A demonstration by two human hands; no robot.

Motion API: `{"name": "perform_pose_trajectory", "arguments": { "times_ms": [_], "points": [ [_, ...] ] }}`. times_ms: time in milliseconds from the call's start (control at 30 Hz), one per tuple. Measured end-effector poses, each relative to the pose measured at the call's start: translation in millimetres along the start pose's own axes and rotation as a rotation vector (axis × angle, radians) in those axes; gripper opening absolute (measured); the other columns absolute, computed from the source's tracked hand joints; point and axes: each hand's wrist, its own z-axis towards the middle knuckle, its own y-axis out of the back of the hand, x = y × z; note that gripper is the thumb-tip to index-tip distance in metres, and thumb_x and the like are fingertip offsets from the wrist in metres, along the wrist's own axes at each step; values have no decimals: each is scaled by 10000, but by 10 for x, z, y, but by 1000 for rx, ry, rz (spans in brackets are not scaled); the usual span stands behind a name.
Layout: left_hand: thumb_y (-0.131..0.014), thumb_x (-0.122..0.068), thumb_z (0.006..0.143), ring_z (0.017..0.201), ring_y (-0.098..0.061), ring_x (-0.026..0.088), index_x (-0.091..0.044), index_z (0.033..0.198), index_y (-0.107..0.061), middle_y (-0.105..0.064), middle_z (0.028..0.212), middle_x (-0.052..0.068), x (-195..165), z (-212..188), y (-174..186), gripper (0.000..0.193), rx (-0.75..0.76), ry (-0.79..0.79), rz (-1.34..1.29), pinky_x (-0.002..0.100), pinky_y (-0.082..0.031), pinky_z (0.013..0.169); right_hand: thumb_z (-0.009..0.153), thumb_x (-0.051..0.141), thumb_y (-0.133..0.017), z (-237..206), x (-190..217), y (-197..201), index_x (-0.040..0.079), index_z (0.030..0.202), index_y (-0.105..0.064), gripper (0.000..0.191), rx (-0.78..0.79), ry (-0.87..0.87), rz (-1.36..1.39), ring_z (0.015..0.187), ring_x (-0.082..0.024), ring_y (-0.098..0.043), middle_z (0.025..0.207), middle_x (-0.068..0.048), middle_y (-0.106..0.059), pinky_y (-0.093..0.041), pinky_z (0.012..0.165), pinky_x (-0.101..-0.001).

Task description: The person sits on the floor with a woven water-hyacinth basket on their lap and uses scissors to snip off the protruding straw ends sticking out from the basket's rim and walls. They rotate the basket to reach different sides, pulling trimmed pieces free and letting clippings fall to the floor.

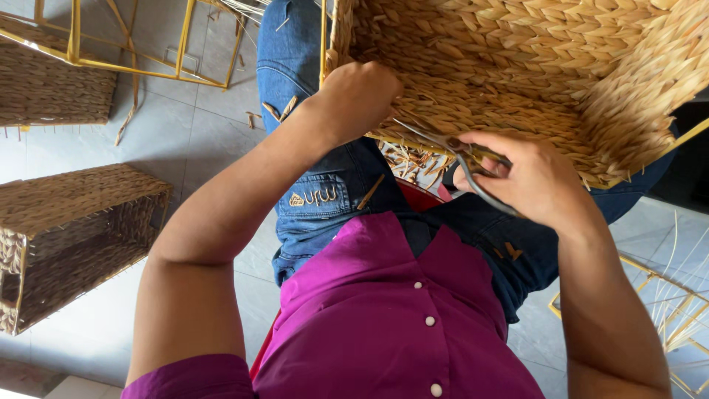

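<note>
A large woven straw basket [561, 66] on a yellow frame rests on my lap, its opening facing me. My left hand [358, 92] is closed on the basket's near rim at the left and holds it steady. My right hand [532, 177] grips grey metal scissors [461, 159], whose blades point left at the frayed straw ends along the basket's lower edge. Cut straw bits lie on my blue jeans [325, 199].
A finished rectangular woven basket [74, 229] lies on its side on the grey tiled floor at left. Another woven basket [52, 89] and a bare yellow wire frame [133, 44] stand at the top left. More yellow frame [665, 310] and loose straw show at lower right.
</note>
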Motion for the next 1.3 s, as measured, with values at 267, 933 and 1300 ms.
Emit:
{"name": "perform_pose_trajectory", "arguments": {
  "times_ms": [267,933,1300],
  "points": [
    [-825,-192,734,919,-737,340,-28,908,-755,-737,944,178,193,183,80,249,286,119,61,428,-597,742,717,453,-858,462,288,-8,336,1323,-709,635,125,-52,36,612,-178,-649,697,-47,-697,-529,597,-347],
    [-796,-119,749,966,-730,334,-19,963,-764,-733,1008,195,209,233,173,238,287,105,143,392,-589,816,804,502,-794,702,563,-136,360,1325,-704,547,160,43,-116,625,-224,-675,755,-55,-735,-510,599,-375],
    [-677,-3,844,801,-745,364,23,1021,-646,-727,897,211,360,403,-33,181,-162,145,-17,426,-606,692,862,413,-853,150,-181,252,280,1462,-688,636,-13,-251,-150,657,-228,-683,745,-139,-726,-509,610,-354]
  ]
}}
